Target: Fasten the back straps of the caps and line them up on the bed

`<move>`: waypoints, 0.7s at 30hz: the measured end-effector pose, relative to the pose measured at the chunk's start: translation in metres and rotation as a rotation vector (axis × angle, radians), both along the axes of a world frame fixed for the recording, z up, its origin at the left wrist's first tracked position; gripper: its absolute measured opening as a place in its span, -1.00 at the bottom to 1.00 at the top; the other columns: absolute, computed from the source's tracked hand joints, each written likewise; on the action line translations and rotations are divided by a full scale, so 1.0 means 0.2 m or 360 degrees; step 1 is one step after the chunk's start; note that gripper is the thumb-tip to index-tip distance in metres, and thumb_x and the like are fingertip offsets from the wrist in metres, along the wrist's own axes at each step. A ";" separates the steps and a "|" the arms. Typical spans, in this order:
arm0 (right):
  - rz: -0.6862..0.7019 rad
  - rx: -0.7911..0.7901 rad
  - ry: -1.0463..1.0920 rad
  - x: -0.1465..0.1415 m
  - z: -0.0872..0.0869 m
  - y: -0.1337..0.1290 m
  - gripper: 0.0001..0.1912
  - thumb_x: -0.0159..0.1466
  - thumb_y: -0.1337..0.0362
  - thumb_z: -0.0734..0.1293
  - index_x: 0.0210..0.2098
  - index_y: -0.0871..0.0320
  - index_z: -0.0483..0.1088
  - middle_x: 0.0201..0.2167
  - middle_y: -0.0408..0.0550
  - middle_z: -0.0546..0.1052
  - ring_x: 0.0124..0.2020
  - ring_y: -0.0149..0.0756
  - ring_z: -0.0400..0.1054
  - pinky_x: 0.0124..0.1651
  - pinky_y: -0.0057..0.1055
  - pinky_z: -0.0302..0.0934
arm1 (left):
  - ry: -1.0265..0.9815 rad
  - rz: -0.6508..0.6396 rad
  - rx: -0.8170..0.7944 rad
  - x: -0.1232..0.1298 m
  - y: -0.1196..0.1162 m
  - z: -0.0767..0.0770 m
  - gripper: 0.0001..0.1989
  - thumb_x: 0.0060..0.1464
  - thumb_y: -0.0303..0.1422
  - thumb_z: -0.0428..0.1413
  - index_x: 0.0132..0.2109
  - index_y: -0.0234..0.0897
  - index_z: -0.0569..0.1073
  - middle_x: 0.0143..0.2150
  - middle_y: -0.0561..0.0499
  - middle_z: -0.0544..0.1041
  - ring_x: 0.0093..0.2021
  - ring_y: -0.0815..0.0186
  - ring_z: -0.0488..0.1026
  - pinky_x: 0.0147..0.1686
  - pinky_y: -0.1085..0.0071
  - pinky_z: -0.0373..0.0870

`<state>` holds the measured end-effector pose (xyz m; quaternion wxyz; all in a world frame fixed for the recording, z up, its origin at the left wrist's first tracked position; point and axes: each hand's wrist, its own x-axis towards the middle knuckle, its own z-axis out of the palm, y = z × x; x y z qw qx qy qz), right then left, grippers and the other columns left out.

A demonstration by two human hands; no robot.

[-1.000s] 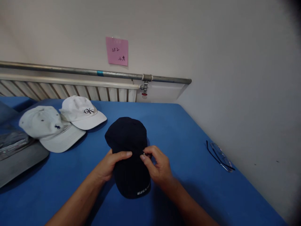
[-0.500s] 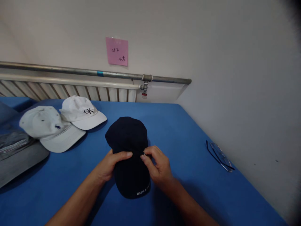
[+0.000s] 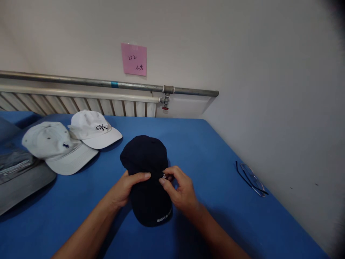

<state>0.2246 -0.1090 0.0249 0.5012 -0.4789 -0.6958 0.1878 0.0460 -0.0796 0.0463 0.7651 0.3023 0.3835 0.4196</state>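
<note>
A dark navy baseball cap (image 3: 144, 154) is held over the blue surface, its brim pointing toward me with small white lettering along the edge. My left hand (image 3: 126, 187) grips the cap's left side, thumb lying on top where crown meets brim and the other fingers hidden beneath. On the right side, my right hand (image 3: 180, 185) pinches the cap near the base of the crown between thumb and forefinger. A small whitish mark shows by those fingertips, too small to make out.
To the left lie a white cap (image 3: 88, 124) with black letters, a pale cap (image 3: 51, 140) with a small dark emblem and a grey cap (image 3: 24, 183). Eyeglasses (image 3: 253, 180) rest near the right edge of the blue surface (image 3: 205, 154). Behind are a radiator (image 3: 115, 106) and a metal pipe (image 3: 81, 82).
The cap's crown has sunk slightly and shifted a little left. My right fingertips have moved slightly left and parted a bit, showing more of the whitish mark. My left hand has barely moved.
</note>
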 end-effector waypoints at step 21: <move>0.0021 -0.0038 -0.0062 0.00 0.03 -0.01 -0.95 0.23 0.35 0.29 -0.38 0.11 0.36 -0.48 -0.14 0.42 -0.42 -0.34 0.31 -0.38 -0.41 0.22 | 0.0010 0.0020 -0.0017 0.00 0.00 -0.01 -0.65 -0.32 -0.41 0.42 -0.28 -0.35 0.59 -0.32 -0.09 0.67 -0.40 0.23 0.57 -0.32 0.36 0.51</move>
